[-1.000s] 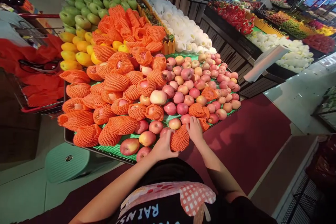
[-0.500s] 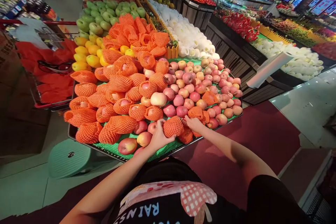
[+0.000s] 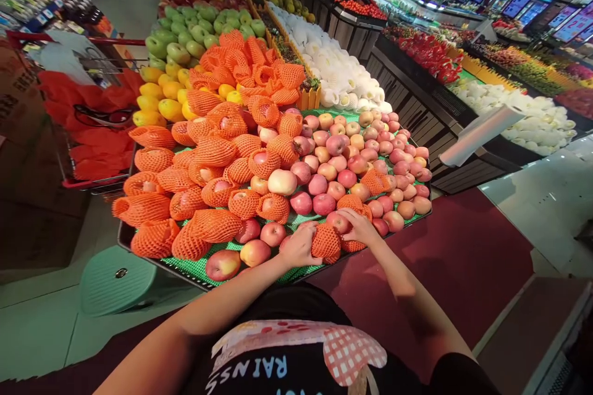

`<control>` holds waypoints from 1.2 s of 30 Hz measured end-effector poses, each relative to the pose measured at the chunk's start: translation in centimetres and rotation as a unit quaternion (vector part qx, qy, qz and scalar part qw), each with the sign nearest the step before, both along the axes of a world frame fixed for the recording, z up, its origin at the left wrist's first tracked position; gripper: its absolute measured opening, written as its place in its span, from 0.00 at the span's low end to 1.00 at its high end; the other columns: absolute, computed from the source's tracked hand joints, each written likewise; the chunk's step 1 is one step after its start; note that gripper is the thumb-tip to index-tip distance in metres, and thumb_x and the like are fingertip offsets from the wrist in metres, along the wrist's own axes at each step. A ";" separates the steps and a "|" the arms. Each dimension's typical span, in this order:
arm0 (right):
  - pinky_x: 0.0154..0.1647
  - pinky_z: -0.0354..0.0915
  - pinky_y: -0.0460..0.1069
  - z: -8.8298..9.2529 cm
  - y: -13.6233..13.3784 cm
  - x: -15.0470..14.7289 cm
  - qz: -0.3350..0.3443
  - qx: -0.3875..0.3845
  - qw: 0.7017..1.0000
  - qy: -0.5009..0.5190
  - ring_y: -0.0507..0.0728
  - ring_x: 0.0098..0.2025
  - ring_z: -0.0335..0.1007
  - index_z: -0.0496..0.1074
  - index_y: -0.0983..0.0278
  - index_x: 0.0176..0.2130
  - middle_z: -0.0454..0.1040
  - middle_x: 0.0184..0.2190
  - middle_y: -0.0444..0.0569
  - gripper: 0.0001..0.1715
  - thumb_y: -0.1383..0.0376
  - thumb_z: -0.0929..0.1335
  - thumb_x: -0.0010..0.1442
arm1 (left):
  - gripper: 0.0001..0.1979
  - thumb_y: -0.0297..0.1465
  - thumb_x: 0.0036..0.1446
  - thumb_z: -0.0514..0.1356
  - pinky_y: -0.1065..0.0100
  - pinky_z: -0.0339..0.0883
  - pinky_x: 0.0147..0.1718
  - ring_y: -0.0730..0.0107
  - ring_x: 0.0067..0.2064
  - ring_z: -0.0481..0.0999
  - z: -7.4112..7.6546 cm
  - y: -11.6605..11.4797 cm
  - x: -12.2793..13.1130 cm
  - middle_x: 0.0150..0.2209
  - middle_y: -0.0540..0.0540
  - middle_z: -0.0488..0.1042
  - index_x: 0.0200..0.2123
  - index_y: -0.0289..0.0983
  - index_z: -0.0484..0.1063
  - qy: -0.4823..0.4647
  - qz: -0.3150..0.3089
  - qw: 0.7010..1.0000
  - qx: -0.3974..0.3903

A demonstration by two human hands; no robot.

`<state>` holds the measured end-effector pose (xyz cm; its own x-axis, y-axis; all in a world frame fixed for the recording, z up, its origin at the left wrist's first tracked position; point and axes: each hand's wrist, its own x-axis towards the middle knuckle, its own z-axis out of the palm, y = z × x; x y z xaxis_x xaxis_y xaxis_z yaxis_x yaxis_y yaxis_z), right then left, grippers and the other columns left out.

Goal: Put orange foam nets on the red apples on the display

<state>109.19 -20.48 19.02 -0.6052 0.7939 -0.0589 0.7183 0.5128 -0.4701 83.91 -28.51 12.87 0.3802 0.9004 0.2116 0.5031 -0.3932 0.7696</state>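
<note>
My left hand [image 3: 299, 248] is at the front edge of the fruit display, its fingers closed on the left side of an apple in an orange foam net [image 3: 326, 243]. Just to the right, my right hand [image 3: 361, 227] curls its fingers over a bare red apple [image 3: 338, 223], which sits right behind the netted one. Under and beside my right hand lie more orange foam nets [image 3: 354, 205]; what is inside them is partly hidden. Bare apples [image 3: 323, 203] fill the right side of the display, and netted fruit [image 3: 215, 225] covers the left.
A black-rimmed display bin with green matting [image 3: 197, 268] holds the fruit. Yellow fruit [image 3: 171, 110], green apples [image 3: 194, 31] and white-netted fruit [image 3: 343, 74] lie farther back. At left are a shopping cart [image 3: 99, 184] and a green stool [image 3: 115, 284]; a plastic bag roll [image 3: 482, 134] is at right.
My left hand has moved right and toward me with the netted apple. My right hand has shifted right and now has its fingers on a bare red apple.
</note>
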 end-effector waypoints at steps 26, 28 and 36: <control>0.68 0.61 0.66 -1.8 -4.3 -2.6 -0.379 0.040 0.814 0.438 0.68 0.64 0.66 0.59 0.64 0.63 0.64 0.63 0.63 0.49 0.47 0.71 0.49 | 0.49 0.58 0.60 0.61 0.43 0.68 0.51 0.29 0.58 0.72 5.8 3.4 2.0 0.63 0.24 0.68 0.75 0.38 0.55 0.237 0.018 0.968 -0.085; 0.66 0.64 0.66 -2.6 -7.3 -3.8 -0.402 0.006 0.781 0.478 0.66 0.64 0.67 0.55 0.61 0.66 0.63 0.65 0.61 0.47 0.48 0.67 0.54 | 0.35 0.46 0.68 0.56 0.46 0.69 0.51 0.34 0.58 0.72 6.1 4.2 0.8 0.61 0.26 0.68 0.72 0.36 0.60 0.221 0.007 0.974 -0.037; 0.27 0.69 0.51 -3.6 -13.9 -6.1 -0.378 -0.234 0.711 0.545 0.60 0.37 0.73 0.59 0.58 0.67 0.72 0.56 0.59 0.51 0.50 0.71 0.47 | 0.24 0.23 0.69 0.49 0.52 0.69 0.51 0.47 0.58 0.71 6.9 10.1 1.4 0.60 0.29 0.69 0.66 0.36 0.65 0.358 -0.076 0.923 0.123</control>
